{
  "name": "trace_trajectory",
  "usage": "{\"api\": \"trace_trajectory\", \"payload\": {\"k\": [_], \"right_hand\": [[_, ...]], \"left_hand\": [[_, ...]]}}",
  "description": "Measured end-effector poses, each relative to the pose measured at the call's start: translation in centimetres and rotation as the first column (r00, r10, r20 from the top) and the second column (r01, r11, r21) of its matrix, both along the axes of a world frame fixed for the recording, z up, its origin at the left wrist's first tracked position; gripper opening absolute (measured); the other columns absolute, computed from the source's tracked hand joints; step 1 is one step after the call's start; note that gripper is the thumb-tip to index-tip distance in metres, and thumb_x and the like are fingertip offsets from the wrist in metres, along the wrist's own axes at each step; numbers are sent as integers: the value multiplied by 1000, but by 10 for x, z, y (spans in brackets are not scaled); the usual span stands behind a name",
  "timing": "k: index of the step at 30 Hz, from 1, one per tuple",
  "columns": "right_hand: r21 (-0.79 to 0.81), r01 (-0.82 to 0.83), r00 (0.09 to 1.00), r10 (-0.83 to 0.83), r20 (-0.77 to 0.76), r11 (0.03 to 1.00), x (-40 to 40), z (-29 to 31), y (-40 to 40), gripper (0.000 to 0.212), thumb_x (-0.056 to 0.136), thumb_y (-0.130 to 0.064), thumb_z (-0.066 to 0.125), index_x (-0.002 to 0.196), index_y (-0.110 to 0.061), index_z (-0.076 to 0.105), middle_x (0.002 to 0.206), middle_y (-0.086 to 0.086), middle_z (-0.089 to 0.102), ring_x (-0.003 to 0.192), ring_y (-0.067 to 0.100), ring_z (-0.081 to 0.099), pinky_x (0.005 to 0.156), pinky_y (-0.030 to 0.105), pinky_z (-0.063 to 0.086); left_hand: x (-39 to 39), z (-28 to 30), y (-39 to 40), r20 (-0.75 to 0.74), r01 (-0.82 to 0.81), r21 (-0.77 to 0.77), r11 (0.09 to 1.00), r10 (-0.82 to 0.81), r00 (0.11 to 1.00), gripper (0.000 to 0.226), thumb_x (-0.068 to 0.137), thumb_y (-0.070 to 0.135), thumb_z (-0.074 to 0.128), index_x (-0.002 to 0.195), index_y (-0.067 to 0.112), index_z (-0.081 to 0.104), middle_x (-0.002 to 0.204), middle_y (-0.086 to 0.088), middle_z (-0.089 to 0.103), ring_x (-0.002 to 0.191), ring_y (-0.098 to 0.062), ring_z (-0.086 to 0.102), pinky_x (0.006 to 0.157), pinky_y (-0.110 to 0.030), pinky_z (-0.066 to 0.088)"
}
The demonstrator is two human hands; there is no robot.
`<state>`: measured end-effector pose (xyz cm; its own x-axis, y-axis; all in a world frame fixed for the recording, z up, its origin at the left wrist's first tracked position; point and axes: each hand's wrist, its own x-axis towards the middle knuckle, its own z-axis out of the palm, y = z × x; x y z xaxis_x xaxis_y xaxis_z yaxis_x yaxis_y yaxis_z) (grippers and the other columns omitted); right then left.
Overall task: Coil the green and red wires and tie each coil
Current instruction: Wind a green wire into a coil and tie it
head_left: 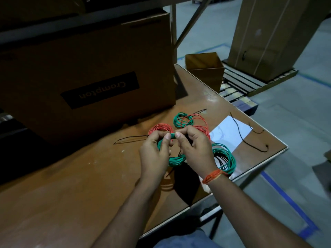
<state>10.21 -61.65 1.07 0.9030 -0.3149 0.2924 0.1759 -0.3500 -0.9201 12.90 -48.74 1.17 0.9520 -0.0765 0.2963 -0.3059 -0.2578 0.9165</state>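
Observation:
A green wire coil (176,160) is held up over the brown table (75,176) between both hands. My left hand (155,154) grips its left side, thumb on the top strands. My right hand (195,149) pinches the top of the same coil beside the left thumb. Behind the hands lie a red coil (160,129), a small green coil (179,119) and a looser red coil (196,121). A larger green coil (226,157) lies to the right of my right wrist. Thin black tie wires (240,136) lie on the table; one more (129,139) lies left of the hands.
A big cardboard box (86,72) stands at the back left of the table. A small open carton (205,68) sits at the far corner. A white sheet (231,131) lies near the right edge. Beyond the edge is grey floor with blue tape lines and a pallet.

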Motion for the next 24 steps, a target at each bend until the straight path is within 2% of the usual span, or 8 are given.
{"api": "trace_trajectory", "payload": {"k": [3, 5, 7, 10, 15, 21, 22, 24], "right_hand": [[-127, -73, 996, 66, -66, 989, -6, 18, -17, 18, 99, -27, 59, 84, -20, 65, 66, -5, 63, 61, 9, 61, 58, 34, 50], [-223, -81, 992, 56, -114, 971, -11, 30, -30, 32, 101, -30, 55, 74, -15, 60, 59, -6, 53, 56, 6, 51, 54, 29, 39], [-291, 56, 986, -98, -132, 955, -13, 35, -49, 38, 101, -35, 56, 72, -12, 63, 60, -6, 54, 56, 7, 48, 54, 31, 37], [-420, 275, 915, -369, -161, 865, -12, 31, -89, 21, 96, -28, 64, 87, -14, 76, 79, 1, 72, 71, 13, 61, 63, 24, 41], [-639, 280, 738, -586, -333, 716, -6, 0, -144, 23, 89, -23, 71, 93, 0, 74, 100, 21, 73, 96, 39, 66, 79, 34, 50], [-654, 299, 590, -673, -445, 695, -4, -16, -152, 36, 87, -24, 74, 111, 2, 66, 117, 23, 68, 109, 38, 64, 87, 37, 52], [-616, 328, 590, -665, -459, 716, -3, -16, -149, 34, 88, -21, 73, 111, 3, 65, 117, 24, 67, 110, 39, 63, 86, 35, 52], [-506, 405, 578, -642, -504, 761, -2, -18, -147, 30, 94, -13, 64, 116, 7, 63, 121, 27, 64, 112, 42, 61, 75, 20, 49]], "left_hand": [[1, 0, -6, -14, 35, -18, 999, -35, 999, 12, 100, 14, 62, 90, 17, 67, 72, 1, 68, 55, -6, 57, 56, -23, 46], [1, -1, -12, -45, 59, -52, 997, -61, 997, 11, 100, 14, 62, 90, 15, 67, 71, 1, 67, 54, -6, 56, 55, -25, 45], [1, -2, -16, -64, 79, -77, 994, -84, 994, 11, 100, 14, 61, 90, 15, 66, 71, 2, 67, 54, -6, 55, 55, -25, 44], [-1, 0, -19, -51, 93, -44, 995, -96, 994, 14, 100, 14, 62, 88, 22, 65, 71, 4, 68, 54, -4, 55, 54, -22, 45], [0, -3, -21, -43, 87, 28, 996, -86, 995, 18, 100, 19, 62, 86, 30, 64, 74, 4, 69, 58, -6, 59, 56, -26, 48], [-1, -1, -25, -46, 87, 29, 996, -86, 995, 15, 100, 20, 62, 88, 26, 65, 74, 3, 69, 55, -3, 59, 55, -22, 47], [-1, -1, -25, -48, 86, 28, 996, -84, 995, 15, 100, 20, 61, 88, 26, 65, 73, 3, 69, 55, -2, 59, 55, -21, 46], [-1, 1, -24, -38, 81, 30, 996, -80, 996, 14, 100, 18, 62, 88, 25, 65, 72, 4, 69, 54, 0, 58, 55, -19, 45]]}}
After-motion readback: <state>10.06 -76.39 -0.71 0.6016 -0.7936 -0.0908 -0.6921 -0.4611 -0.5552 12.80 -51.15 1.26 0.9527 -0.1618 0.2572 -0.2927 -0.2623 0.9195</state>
